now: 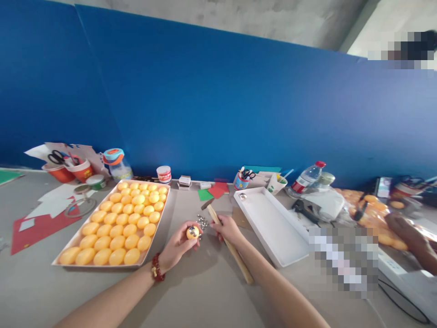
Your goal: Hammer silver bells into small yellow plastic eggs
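Note:
My left hand (175,251), with a dark red beaded bracelet at the wrist, is closed around an orange ball (192,233) that looks like a ping-pong ball. Dark and silvery patches show on the ball's upper side; what they are I cannot make out. My right hand (231,229) grips a hammer (238,263) close to its head, the wooden handle slanting down to the right. Between my hands lies a small heap of shiny metal pieces (202,221). To the left, a shallow white box (146,258) holds rows of orange balls.
A white tray (273,223) on the right has one shiny round piece (242,196) in its far corner. Cups of tools, a plastic bottle (307,178) and coloured paper (218,189) line the blue partition (218,100). At right, another person's hand (406,232) touches bagged orange balls.

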{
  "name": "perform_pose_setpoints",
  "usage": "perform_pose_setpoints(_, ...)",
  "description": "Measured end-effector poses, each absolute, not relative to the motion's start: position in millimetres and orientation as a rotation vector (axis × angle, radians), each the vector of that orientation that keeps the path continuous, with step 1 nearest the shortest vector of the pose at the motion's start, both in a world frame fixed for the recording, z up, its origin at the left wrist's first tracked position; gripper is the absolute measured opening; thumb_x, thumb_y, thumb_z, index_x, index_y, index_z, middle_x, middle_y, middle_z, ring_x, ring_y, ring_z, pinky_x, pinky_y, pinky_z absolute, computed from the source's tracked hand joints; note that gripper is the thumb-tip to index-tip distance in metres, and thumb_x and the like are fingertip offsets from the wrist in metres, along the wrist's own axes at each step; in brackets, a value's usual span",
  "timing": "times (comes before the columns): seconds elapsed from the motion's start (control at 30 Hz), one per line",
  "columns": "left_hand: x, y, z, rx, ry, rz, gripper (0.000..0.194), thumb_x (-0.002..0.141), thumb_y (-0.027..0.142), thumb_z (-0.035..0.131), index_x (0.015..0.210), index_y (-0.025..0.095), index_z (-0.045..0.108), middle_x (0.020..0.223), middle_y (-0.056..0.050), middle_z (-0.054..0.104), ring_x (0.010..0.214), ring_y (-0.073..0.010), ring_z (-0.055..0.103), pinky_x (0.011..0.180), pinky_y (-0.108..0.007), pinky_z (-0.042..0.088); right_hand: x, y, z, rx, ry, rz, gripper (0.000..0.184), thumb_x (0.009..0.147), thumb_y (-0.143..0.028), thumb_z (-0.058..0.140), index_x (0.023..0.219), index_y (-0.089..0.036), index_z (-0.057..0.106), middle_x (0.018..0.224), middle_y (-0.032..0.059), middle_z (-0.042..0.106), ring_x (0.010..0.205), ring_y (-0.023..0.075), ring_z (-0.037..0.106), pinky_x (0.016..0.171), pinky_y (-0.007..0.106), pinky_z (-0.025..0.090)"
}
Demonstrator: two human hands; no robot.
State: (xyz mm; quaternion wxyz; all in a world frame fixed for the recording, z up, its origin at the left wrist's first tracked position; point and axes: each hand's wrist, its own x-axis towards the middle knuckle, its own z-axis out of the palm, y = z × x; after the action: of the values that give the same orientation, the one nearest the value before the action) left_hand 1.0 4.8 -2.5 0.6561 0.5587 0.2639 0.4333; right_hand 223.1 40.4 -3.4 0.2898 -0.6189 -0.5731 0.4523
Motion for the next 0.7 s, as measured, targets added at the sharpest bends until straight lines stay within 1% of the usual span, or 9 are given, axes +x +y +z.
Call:
perform_pose_setpoints(0.1,2.1,3.6,-5.3,1.258,0.589,0.995,0.03,0.087,0.029,0.064,0.113,0.019,0.054,0.108,-0.008,0.061,0.075,-0.0127,0.057,0.069,-0.027,0.051,217.9,49.2,-1.4,-1.721,-1.601,1.128,0.007,0.075,-0.02,0.061,0.082,-0.018,0.061,0.051,-0.0056,0.059,0.036,0.0105,0.053,0.039,0.017,0.035)
perform_pose_setpoints(0.23,3.2,1.7,-8.2,1.242,0.558,0.992,0.03,0.085,0.03,0.066,0.11,0.018,0.054,0.104,-0.008,0.064,0.071,-0.0115,0.058,0.068,-0.026,0.051,211.6,55.7,-0.6,-1.794,-1.681,1.049,0.006,0.073,-0.016,0.061,0.079,-0.017,0.062,0.05,-0.0045,0.059,0.036,0.0104,0.052,0.04,0.017,0.034)
perform_pose_setpoints(0.43,3.7,2.0,-9.8,1.216,0.566,1.025,0.03,0.085,0.028,0.068,0.109,0.018,0.053,0.101,-0.007,0.065,0.07,-0.0099,0.057,0.066,-0.025,0.049,207.8,56.9,3.2,-1.8,-1.707,1.024,0.001,0.075,-0.018,0.061,0.076,-0.018,0.06,0.049,-0.0044,0.058,0.036,0.0112,0.052,0.041,0.018,0.035)
perform_pose_setpoints(0.6,5.3,2.0,-8.5,1.209,0.555,1.056,0.033,0.081,0.03,0.072,0.106,0.019,0.054,0.102,-0.006,0.063,0.068,-0.0096,0.056,0.063,-0.023,0.049,216.0,46.8,13.6,-1.691,-1.649,1.045,0.005,0.074,-0.021,0.06,0.074,-0.02,0.055,0.047,-0.0074,0.051,0.037,0.0104,0.049,0.04,0.018,0.035)
perform_pose_setpoints(0.67,6.2,2.4,-10.1,1.217,0.558,1.07,0.035,0.08,0.031,0.072,0.108,0.02,0.054,0.103,-0.006,0.062,0.07,-0.01,0.056,0.062,-0.023,0.05,219.6,38.1,19.2,-1.638,-1.609,1.083,0.008,0.075,-0.025,0.06,0.075,-0.02,0.054,0.051,-0.0069,0.054,0.038,0.0101,0.049,0.039,0.018,0.036)
perform_pose_setpoints(0.7,6.6,2.8,-11.6,1.226,0.564,1.077,0.036,0.08,0.031,0.072,0.11,0.02,0.054,0.103,-0.006,0.061,0.072,-0.0109,0.056,0.061,-0.022,0.05,220.5,32.9,22.2,-1.612,-1.587,1.119,0.009,0.075,-0.027,0.059,0.076,-0.02,0.054,0.056,-0.005,0.059,0.04,0.0099,0.049,0.038,0.018,0.037)
